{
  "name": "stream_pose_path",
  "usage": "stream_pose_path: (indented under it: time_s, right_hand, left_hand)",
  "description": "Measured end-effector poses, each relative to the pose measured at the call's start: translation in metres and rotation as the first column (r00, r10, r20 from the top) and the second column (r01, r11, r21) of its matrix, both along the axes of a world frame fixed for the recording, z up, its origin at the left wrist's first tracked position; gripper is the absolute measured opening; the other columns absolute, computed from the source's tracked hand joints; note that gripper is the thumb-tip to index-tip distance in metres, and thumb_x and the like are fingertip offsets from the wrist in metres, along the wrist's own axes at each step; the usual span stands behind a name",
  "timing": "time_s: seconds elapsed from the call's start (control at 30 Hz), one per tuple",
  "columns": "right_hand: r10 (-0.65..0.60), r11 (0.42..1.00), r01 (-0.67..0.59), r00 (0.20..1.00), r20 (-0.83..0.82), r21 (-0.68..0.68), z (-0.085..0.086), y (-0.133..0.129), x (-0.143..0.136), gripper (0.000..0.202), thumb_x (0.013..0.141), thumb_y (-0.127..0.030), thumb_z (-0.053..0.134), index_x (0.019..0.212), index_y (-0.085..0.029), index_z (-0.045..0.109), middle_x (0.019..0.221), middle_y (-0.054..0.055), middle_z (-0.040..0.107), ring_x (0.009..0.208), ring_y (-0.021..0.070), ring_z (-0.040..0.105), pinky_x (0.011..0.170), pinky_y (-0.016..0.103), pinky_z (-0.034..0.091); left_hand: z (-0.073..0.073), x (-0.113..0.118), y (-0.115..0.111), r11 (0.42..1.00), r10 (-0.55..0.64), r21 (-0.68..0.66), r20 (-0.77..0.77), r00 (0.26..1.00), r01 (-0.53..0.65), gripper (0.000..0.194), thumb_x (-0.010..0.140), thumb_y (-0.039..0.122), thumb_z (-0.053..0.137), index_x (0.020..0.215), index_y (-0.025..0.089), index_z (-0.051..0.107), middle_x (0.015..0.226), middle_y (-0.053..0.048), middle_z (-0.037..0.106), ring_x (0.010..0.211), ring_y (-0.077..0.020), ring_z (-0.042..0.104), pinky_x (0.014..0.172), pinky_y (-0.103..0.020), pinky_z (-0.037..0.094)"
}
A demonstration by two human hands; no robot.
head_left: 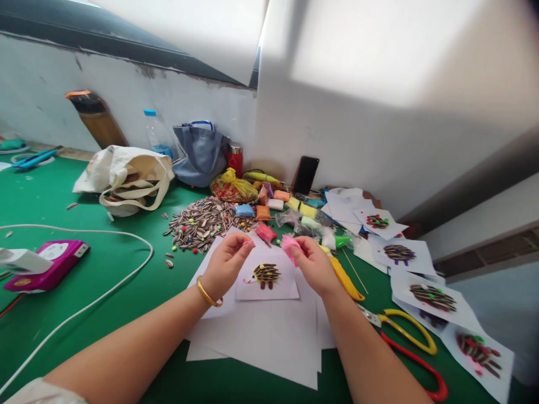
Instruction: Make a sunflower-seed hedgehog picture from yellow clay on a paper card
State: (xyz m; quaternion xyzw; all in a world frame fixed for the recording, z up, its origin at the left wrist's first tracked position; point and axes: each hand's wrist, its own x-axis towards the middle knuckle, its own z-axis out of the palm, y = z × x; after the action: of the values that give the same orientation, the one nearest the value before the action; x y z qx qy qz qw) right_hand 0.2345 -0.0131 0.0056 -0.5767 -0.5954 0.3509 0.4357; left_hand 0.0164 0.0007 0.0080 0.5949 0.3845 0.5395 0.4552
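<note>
My right hand (314,264) pinches a crumpled pink packet (290,244), which looks like modelling clay in its wrapper. Thumb and fingertips of my left hand (231,262) are pressed together on a tiny bit of pink clay (249,243). Between and below both hands lies a white card with a hedgehog picture (266,276), made of striped sunflower seeds on a yellow body with brown feet and small yellow dots. A thin pink curl sits by its snout. Loose white sheets (269,336) are under the card.
Beyond my left hand is a heap of sunflower seeds (202,221) with coloured beads. Clay packets (307,210) lie behind the hands. Scissors (404,331) and a yellow cutter (345,278) are at right, near finished seed pictures (433,297). A white cable (138,264) curves across the left.
</note>
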Motion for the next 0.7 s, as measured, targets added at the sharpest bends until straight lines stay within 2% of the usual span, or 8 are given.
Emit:
stream_pose_path:
  time_s: [0.07, 0.17, 0.3, 0.4, 0.47, 0.53, 0.63, 0.7]
  right_hand:
    - [0.031, 0.998, -0.026, 0.996, 0.089, -0.057, -0.002, 0.004, 0.008, 0.033, 0.087, -0.051, 0.053, 0.092, -0.019, 0.062, 0.078, 0.001, 0.061, 0.068, 0.0156, 0.052, 0.059, 0.026, 0.040]
    - [0.039, 0.997, -0.013, 0.939, 0.341, -0.078, -0.007, 0.008, 0.015, 0.028, 0.089, -0.045, 0.051, 0.091, -0.021, 0.065, 0.081, 0.002, 0.065, 0.071, 0.0178, 0.056, 0.061, 0.028, 0.040]
    - [-0.076, 0.995, 0.014, 0.749, 0.658, 0.098, -0.016, 0.013, 0.019, 0.020, 0.086, -0.028, 0.054, 0.098, -0.019, 0.068, 0.100, 0.009, 0.067, 0.092, 0.0244, 0.057, 0.080, 0.036, 0.042]
    - [-0.146, 0.980, -0.002, 0.675, 0.723, 0.199, -0.016, 0.013, 0.019, 0.026, 0.081, -0.022, 0.057, 0.105, -0.019, 0.068, 0.114, 0.011, 0.064, 0.105, 0.0279, 0.054, 0.090, 0.041, 0.039]
    - [-0.207, 0.962, 0.010, 0.682, 0.701, 0.274, -0.012, 0.010, 0.016, 0.035, 0.078, -0.018, 0.058, 0.112, -0.020, 0.067, 0.120, 0.011, 0.061, 0.109, 0.0290, 0.052, 0.092, 0.043, 0.038]
    - [-0.243, 0.933, -0.001, 0.738, 0.629, 0.361, -0.005, 0.003, 0.010, 0.038, 0.079, -0.016, 0.056, 0.115, -0.021, 0.065, 0.118, 0.010, 0.061, 0.110, 0.0284, 0.051, 0.094, 0.044, 0.039]
    - [-0.118, 0.885, -0.128, 0.869, 0.481, 0.448, 0.004, -0.010, -0.003, 0.029, 0.089, -0.023, 0.053, 0.115, -0.022, 0.065, 0.110, 0.010, 0.061, 0.105, 0.0244, 0.053, 0.093, 0.041, 0.043]
    - [0.004, 0.844, -0.235, 0.902, 0.433, 0.482, 0.007, -0.018, -0.012, 0.032, 0.091, -0.026, 0.055, 0.122, -0.024, 0.062, 0.106, 0.009, 0.062, 0.102, 0.0232, 0.055, 0.091, 0.040, 0.044]
  left_hand:
    - [0.001, 0.001, 0.000, 0.996, -0.035, -0.078, 0.068, 0.997, 0.040, 0.029, 0.078, 0.042, 0.071, 0.086, 0.016, 0.063, 0.083, -0.004, 0.066, 0.077, -0.0145, 0.060, 0.070, -0.029, 0.051]
    - [0.001, 0.003, -0.002, 0.983, -0.086, -0.154, 0.120, 0.989, 0.104, 0.030, 0.071, 0.040, 0.078, 0.082, 0.015, 0.066, 0.082, -0.005, 0.069, 0.076, -0.0157, 0.064, 0.070, -0.030, 0.054]
    - [0.001, 0.004, -0.002, 0.971, -0.110, -0.196, 0.135, 0.985, 0.136, 0.030, 0.065, 0.039, 0.082, 0.074, 0.015, 0.066, 0.074, -0.003, 0.068, 0.066, -0.0125, 0.062, 0.061, -0.026, 0.053]
    - [0.002, 0.004, -0.003, 0.966, -0.113, -0.224, 0.096, 0.989, 0.132, 0.029, 0.066, 0.040, 0.081, 0.076, 0.015, 0.070, 0.075, -0.005, 0.071, 0.067, -0.0142, 0.063, 0.062, -0.027, 0.053]
    - [0.002, 0.004, -0.004, 0.962, -0.124, -0.237, 0.051, 0.991, 0.133, 0.030, 0.070, 0.043, 0.077, 0.079, 0.015, 0.072, 0.078, -0.006, 0.072, 0.071, -0.0162, 0.065, 0.066, -0.029, 0.054]
    - [0.002, 0.004, -0.005, 0.961, -0.148, -0.237, 0.007, 0.989, 0.146, 0.031, 0.075, 0.046, 0.072, 0.083, 0.015, 0.074, 0.080, -0.007, 0.073, 0.074, -0.0170, 0.065, 0.069, -0.030, 0.055]
    - [0.002, 0.006, -0.007, 0.959, -0.194, -0.219, -0.050, 0.980, 0.179, 0.034, 0.082, 0.048, 0.064, 0.085, 0.015, 0.073, 0.081, -0.007, 0.073, 0.075, -0.0172, 0.066, 0.071, -0.031, 0.055]
    - [0.002, 0.008, -0.008, 0.955, -0.238, -0.201, -0.081, 0.968, 0.218, 0.035, 0.085, 0.047, 0.060, 0.084, 0.015, 0.072, 0.080, -0.007, 0.072, 0.073, -0.0170, 0.065, 0.070, -0.030, 0.055]
